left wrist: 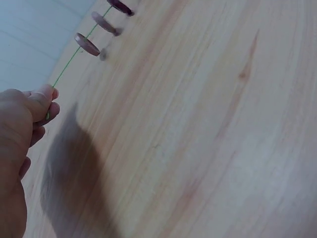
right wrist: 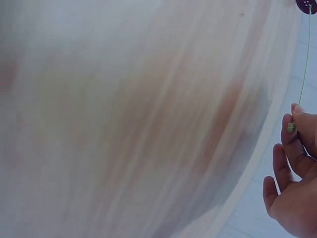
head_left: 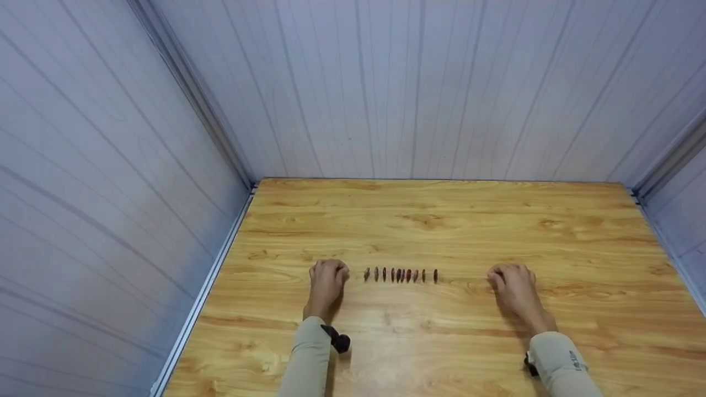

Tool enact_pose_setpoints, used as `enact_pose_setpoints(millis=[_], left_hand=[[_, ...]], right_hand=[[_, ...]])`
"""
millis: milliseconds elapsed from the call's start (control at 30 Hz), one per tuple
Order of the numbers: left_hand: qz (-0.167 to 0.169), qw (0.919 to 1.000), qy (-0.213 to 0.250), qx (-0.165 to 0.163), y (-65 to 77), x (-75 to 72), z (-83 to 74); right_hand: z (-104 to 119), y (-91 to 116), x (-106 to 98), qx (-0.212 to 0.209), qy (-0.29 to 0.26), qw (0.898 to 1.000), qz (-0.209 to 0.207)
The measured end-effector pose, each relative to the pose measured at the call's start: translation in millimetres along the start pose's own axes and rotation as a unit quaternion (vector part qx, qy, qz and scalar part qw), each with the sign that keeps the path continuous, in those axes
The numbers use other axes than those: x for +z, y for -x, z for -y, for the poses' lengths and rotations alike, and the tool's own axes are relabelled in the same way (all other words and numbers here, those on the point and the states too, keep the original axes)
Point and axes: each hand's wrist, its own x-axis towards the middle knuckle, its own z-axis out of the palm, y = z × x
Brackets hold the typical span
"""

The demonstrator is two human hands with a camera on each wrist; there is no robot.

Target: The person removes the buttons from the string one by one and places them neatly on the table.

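Observation:
Several dark, reddish and brownish buttons (head_left: 408, 275) stand on edge in a row between my two hands, threaded on a thin green string (left wrist: 66, 70). My left hand (head_left: 328, 281) pinches one end of the string between thumb and forefinger, left of the row. The closest brown button (left wrist: 88, 45) hangs a short way from those fingertips. Farther off on the right, my right hand (head_left: 515, 288) pinches the other end, where a small green knot (right wrist: 291, 127) shows at the fingers. A dark purple button (right wrist: 307, 5) with holes appears at the top corner of the right wrist view. The string looks taut.
Under the hands lies a wood-grain table (head_left: 419, 231). Pale panelled walls (head_left: 386, 88) enclose it at the back and on both sides. A black strap piece (head_left: 339, 341) juts from the left sleeve.

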Motion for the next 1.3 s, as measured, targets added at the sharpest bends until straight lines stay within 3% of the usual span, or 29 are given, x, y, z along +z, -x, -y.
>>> enact_pose_setpoints(millis=[300,733,1300], left_hand=[[-0.017,0.9998,-0.005,0.009,-0.7,0.0,-4.7],[0.005,1.0000,-0.007,0.000,-1.6,4.6,-8.7],[0.031,0.9992,-0.009,-0.023,2.5,5.8,-3.1]], right_hand=[[0.0,0.0,-3.2,0.009,0.000,1.000,-0.010],[-2.2,-0.7,-8.6,0.015,0.016,0.999,-0.027],[-5.7,0.8,-3.5,0.026,0.025,0.999,0.013]])
